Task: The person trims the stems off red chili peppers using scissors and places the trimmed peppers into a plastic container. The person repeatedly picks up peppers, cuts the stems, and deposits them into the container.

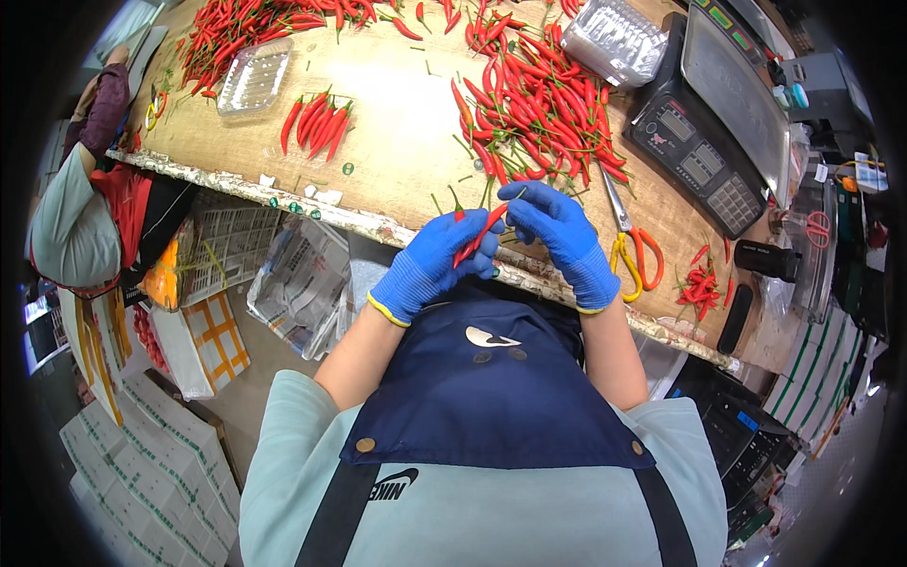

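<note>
My left hand [453,248], in a blue knit glove, is closed around red chili peppers. One chili pepper [482,232] slants across its fingers, and the green stem of another rises behind the thumb. Opposite it, my right hand [556,230], gloved alike, has its fingertips at the stem end of the slanting chili. Just beyond both hands spreads a large heap of red chilies [545,99] with green stems. A small row of chilies [326,127] lies side by side to the left, stems pointing away from me.
Scissors [627,241] with yellow and orange handles lie right of my right hand. Behind them are a digital scale [701,135] and stacked clear plastic trays [615,41]. A clear tray [255,76] sits at left, near another chili heap [241,35]. Another person's arm [78,205] is at far left.
</note>
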A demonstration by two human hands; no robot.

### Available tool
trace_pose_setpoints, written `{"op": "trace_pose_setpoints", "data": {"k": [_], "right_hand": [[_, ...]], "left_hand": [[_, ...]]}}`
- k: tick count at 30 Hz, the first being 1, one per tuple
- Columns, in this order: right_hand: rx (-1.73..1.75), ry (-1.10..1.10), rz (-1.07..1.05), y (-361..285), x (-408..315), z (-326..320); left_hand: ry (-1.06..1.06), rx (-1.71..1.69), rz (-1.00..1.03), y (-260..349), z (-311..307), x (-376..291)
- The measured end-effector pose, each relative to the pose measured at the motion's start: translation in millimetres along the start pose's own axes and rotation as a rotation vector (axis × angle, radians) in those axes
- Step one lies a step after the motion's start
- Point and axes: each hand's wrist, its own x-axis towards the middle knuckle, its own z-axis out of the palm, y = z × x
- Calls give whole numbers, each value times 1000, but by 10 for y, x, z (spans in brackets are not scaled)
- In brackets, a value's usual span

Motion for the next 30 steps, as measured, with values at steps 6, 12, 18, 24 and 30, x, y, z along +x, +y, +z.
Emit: {"op": "trace_pose_setpoints", "data": {"k": [6, 12, 18, 24, 30], "right_hand": [[-127, -53, -105, 160, 83, 24], [-871, 276, -415, 238, 468, 27], [-1428, 412, -521, 388, 769, 182], [-850, 237, -388, 228, 384, -14], [-1022, 362, -482, 143, 297, -113]], "left_hand": [[-25, 62, -43, 29, 23, -9], [-47, -122, -6, 35, -116, 21], [70, -113, 88, 179, -168, 50], [394, 128, 341, 259, -298, 75], [290, 232, 405, 186, -286, 263]]}}
